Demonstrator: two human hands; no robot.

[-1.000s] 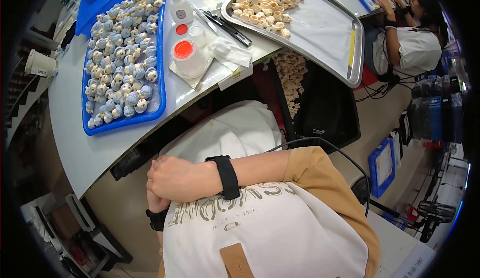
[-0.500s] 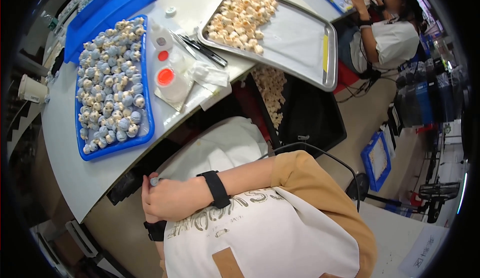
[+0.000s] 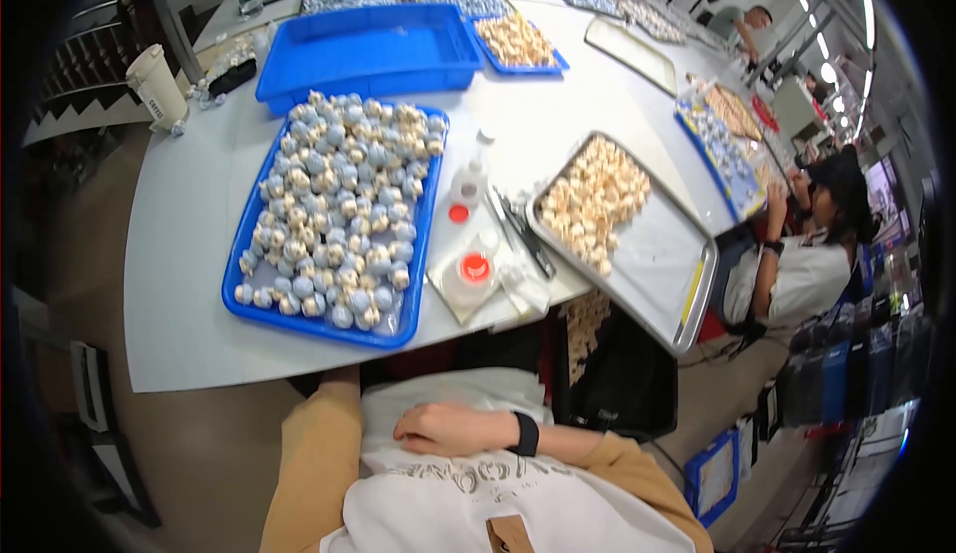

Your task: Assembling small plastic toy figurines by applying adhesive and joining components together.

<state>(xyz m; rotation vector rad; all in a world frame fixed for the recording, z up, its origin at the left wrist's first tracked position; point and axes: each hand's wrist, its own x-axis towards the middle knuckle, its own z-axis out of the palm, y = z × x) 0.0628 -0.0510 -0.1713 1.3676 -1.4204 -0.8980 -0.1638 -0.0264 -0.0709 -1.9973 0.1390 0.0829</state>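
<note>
Compared with the pictures from a second and half a second ago, the view has tilted up: the counter (image 3: 189, 284) now fills the upper part of the picture, and the person's body sits lower in it. The right hand (image 3: 438, 428), which was then raised near the left side of the chest with its fingers bunched, now lies flat across the white apron (image 3: 448, 493). No work on the counter is under way at this moment.

Right hand: fingers relaxed and loosely together, resting on the apron fabric, pinching nothing. A black wristband (image 3: 525, 434) sits on the wrist.

Left hand: not visible. Only the tan left sleeve (image 3: 314, 453) shows, hanging down from the counter edge; whether that hand holds anything cannot be told.

Nearest items on the counter, well apart from the hand:
- blue tray (image 3: 403, 329) filled with small blue and cream pieces;
- two small bottles with red caps (image 3: 474, 266) just right of that tray;
- metal tray (image 3: 687, 284) with cream pieces heaped at its far end.
</note>
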